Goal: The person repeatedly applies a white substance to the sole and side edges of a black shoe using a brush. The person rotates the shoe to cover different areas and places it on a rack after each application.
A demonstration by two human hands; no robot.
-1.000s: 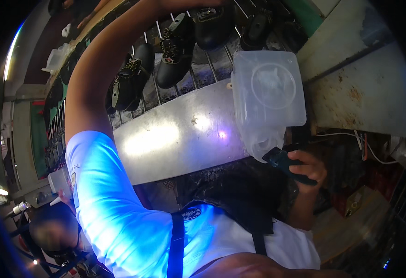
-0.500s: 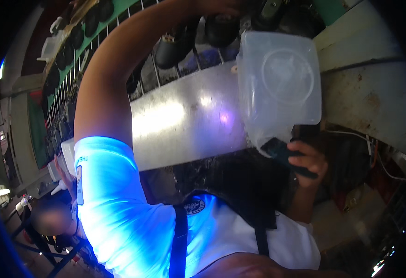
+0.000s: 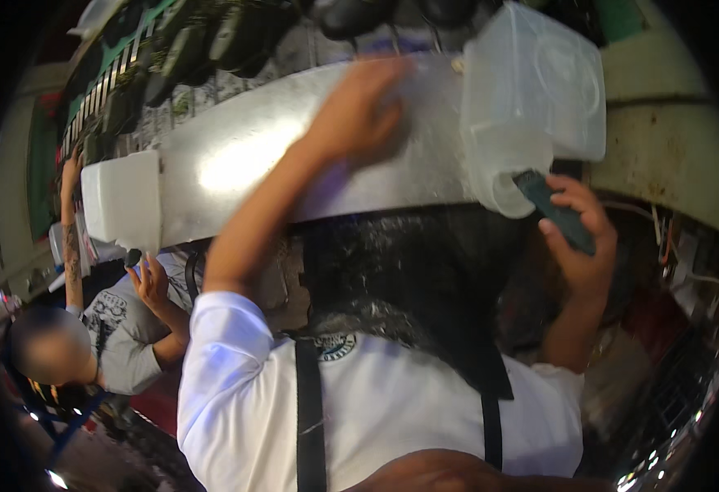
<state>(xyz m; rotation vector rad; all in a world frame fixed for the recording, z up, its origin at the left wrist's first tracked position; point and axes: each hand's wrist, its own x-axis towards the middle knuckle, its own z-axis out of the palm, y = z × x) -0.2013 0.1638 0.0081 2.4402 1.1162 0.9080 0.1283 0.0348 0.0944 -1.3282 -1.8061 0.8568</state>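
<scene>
Left hand: the left hand [image 3: 359,111] is raised at 12 o'clock of the view, lying against the shiny metal panel [image 3: 244,168]. It is blurred; whether its fingers are spread or pressed together cannot be told.
Right hand: the right hand [image 3: 581,238] sits at 3 o'clock. Its fingers [image 3: 577,193] pinch a dark flat tool [image 3: 556,211] against the thumb.
Dark flat tool: held tilted, upper end pointing toward 10 o'clock. That end touches the lower corner of the translucent plastic container [image 3: 531,90].
Translucent plastic container: located at 1 o'clock, just beside the right end of the metal panel. A round moulded mark shows on its face.
Metal panel: a curved bright band running from 9 o'clock to 1 o'clock, with a strong light reflection at its left part.
White box: a white box [image 3: 121,201] is fixed at the left end of the panel, at 9 o'clock.
Shoes: a row of dark shoes [image 3: 212,45] hangs above the panel, from 10 to 12 o'clock.
Clothing: white shirt [image 3: 376,410] with black straps [image 3: 310,410] at 6 o'clock.
Other person: a second person in a grey shirt [image 3: 121,328] stands at 8 o'clock, one arm raised, the other hand near a small dark object; details too small to tell.
</scene>
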